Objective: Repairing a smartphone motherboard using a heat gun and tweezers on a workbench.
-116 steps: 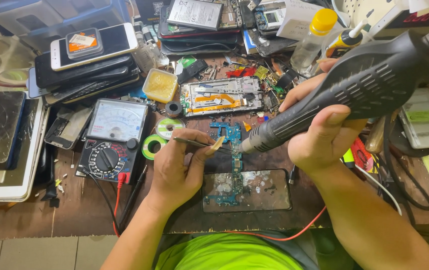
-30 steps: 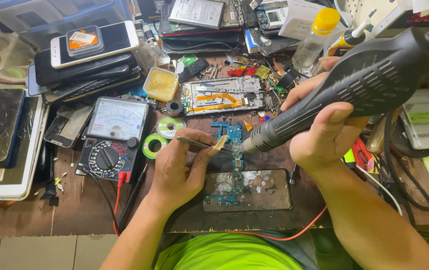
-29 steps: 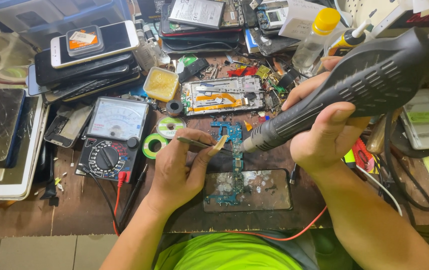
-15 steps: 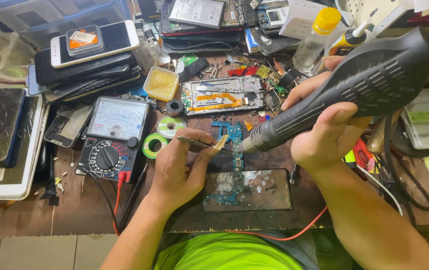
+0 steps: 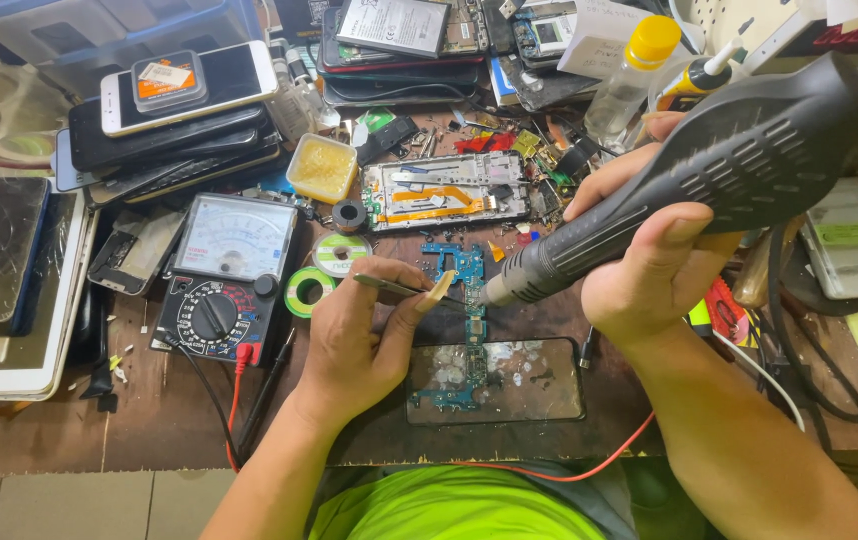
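The left hand point(image 5: 354, 345) sits just below the centre of the frame, thumb and fingers pinched together on tweezers point(image 5: 404, 290), whose tips point right toward the top of a blue circuit board point(image 5: 466, 300). The board lies just right of this hand, running down the middle of the frame from a wider top to a narrow strip that reaches a dark glass panel point(image 5: 509, 380) spotted with white residue; the hand's heel rests beside the panel's left edge.

The right hand point(image 5: 649, 250), right of centre, is wrapped around the black barrel of a hot-air gun point(image 5: 709, 190). Its metal nozzle point(image 5: 502, 288) aims down-left and hangs just over the board, close to the tweezer tips. The gun's body stretches to the upper right corner.

Left of the left hand lie two rolls of green tape point(image 5: 324, 270) and a multimeter point(image 5: 224, 275) with red and black leads. Above the board rests an opened phone frame point(image 5: 449, 192) with an orange ribbon, and beside it a small tub of yellow paste point(image 5: 322, 168). A stack of phones point(image 5: 174, 125) fills the upper left. A clear bottle with a yellow cap point(image 5: 634, 75) stands at the top right. A red wire point(image 5: 569, 470) curves along the lower edge of the bench.
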